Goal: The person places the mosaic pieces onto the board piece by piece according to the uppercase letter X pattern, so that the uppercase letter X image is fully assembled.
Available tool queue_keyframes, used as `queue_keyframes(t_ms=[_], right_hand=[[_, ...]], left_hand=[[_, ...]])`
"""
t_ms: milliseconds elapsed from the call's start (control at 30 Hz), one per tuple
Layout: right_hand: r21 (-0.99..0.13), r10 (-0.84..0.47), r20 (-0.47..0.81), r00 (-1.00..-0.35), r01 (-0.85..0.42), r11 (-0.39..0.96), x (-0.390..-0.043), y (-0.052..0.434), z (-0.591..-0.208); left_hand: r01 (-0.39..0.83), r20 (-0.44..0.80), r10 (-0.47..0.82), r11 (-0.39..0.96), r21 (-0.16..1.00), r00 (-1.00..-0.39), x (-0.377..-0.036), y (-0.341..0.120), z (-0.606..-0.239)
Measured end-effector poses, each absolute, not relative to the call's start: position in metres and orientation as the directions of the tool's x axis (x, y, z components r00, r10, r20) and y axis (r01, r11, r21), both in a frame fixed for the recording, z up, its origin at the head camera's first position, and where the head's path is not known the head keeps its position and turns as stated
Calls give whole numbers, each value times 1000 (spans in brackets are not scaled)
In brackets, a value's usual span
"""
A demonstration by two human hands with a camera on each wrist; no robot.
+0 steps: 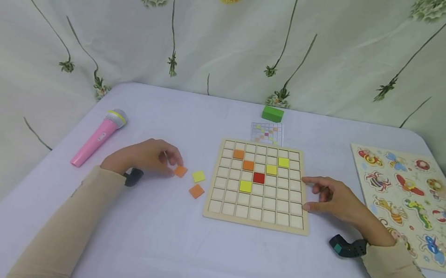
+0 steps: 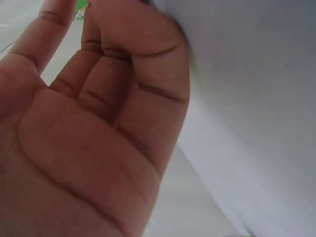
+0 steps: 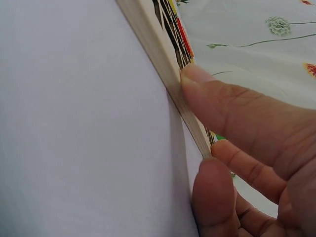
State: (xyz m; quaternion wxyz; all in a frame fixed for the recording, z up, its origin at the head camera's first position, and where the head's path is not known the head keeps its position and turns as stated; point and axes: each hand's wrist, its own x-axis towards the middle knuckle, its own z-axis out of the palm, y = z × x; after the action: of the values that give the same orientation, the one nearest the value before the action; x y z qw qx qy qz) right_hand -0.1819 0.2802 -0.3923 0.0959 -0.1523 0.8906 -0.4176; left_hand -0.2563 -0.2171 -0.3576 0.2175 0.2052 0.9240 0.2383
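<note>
A square wooden grid board (image 1: 234, 210) lies on the table, with orange, yellow and red square tiles in some cells. The red tile (image 1: 258, 178) sits near the middle. My left hand (image 1: 149, 155) is left of the board, its thumb and finger pinching the edges of an orange tile (image 1: 180, 171) low at the table. That tile is hidden in the left wrist view, where curled fingers (image 2: 153, 74) show. My right hand (image 1: 335, 200) touches the board's right edge with extended thumb and index finger; the right wrist view shows the thumb (image 3: 197, 89) against the wooden rim (image 3: 158, 61).
Beside the board lie a loose yellow tile (image 1: 198, 176) and another orange tile (image 1: 197, 191). Behind it are a printed pattern card (image 1: 267, 133) and a green block (image 1: 273, 114). A pink toy microphone (image 1: 98, 139) lies left; an insect puzzle board (image 1: 410, 196) lies right.
</note>
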Motion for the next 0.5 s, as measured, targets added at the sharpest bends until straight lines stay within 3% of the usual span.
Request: queue_keyframes(t_ms=[333,500], right_hand=[[-780,-356,-42,-933,-192,595,-182,281,-392],[-781,-358,-36,-933,-198,593,-182,281,-392]], left_hand=[[316,-234,482,801,508,-845,-258,-214,-362],[373,-134,505,768,521,-853,-255,-207,-362]])
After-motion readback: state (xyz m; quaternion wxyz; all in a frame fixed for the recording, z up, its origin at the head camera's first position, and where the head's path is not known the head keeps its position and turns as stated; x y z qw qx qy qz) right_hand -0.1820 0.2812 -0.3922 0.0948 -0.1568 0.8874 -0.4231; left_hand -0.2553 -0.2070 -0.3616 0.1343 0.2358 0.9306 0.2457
